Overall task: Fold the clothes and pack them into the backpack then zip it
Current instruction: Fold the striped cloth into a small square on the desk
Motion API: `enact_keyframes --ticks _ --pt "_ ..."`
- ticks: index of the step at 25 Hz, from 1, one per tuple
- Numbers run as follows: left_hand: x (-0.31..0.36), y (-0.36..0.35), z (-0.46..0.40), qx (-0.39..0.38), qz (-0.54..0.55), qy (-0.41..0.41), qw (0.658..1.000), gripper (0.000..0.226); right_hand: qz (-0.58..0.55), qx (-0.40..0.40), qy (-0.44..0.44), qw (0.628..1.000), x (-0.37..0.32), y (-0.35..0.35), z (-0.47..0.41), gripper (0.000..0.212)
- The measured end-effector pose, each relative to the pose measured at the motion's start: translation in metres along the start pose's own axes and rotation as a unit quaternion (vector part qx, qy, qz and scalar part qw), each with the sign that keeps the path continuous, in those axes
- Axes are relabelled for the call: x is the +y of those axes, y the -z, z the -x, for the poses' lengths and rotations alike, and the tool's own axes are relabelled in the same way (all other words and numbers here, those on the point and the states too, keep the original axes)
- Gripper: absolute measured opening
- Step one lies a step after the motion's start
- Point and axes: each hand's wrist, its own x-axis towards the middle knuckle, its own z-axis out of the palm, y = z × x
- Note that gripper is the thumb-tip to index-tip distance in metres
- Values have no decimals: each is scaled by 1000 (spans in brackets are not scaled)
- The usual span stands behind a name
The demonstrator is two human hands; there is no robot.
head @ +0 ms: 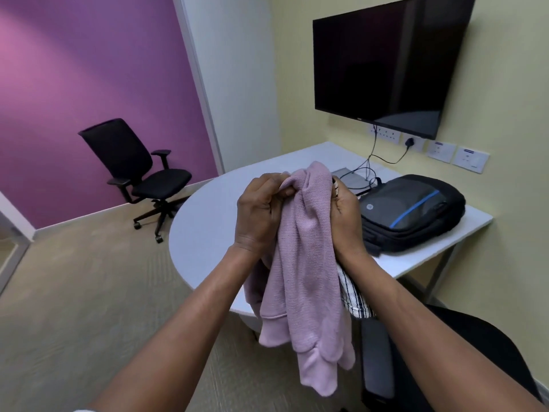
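The person's two bare forearms reach forward from the bottom of the view, and between them hangs a lilac knit sweater (303,281), bunched at the top and trailing down below the wrists with its cuffs and hem dangling free. The left hand (261,215) is clenched around a gathered fold at the sweater's upper edge, knuckles toward the camera; the right hand (346,221) grips the other side of the same bunch, and under its wrist a second garment, a white cloth with dark stripes (353,298), hangs pinched against the sweater, though how firmly it is held cannot be told. Beyond the right hand, lying flat on the white table (208,233), is the black backpack with a blue stripe (413,215), apparently zipped, though the zip itself is too small to read. The sweater looks light, soft and limp: it will sag and twist wherever it is not supported, so it is likely best taken by the shoulder seams or the hem corners, one in each hand, and spread on the bare tabletop just past the left hand before folding. The loose knit may stretch or snag if pulled hard, and the striped cloth could slip free unless set down first.
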Motion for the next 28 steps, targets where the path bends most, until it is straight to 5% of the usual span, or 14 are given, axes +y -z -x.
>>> enact_keyframes --ticks 15,28 --pt "-253 -21 -147 34 -5 -36 999 18 35 -19 35 999 102 -184 -214 27" --pt "-539 -130 -246 -183 37 -3 982 27 230 -32 -72 970 270 -280 -383 32"
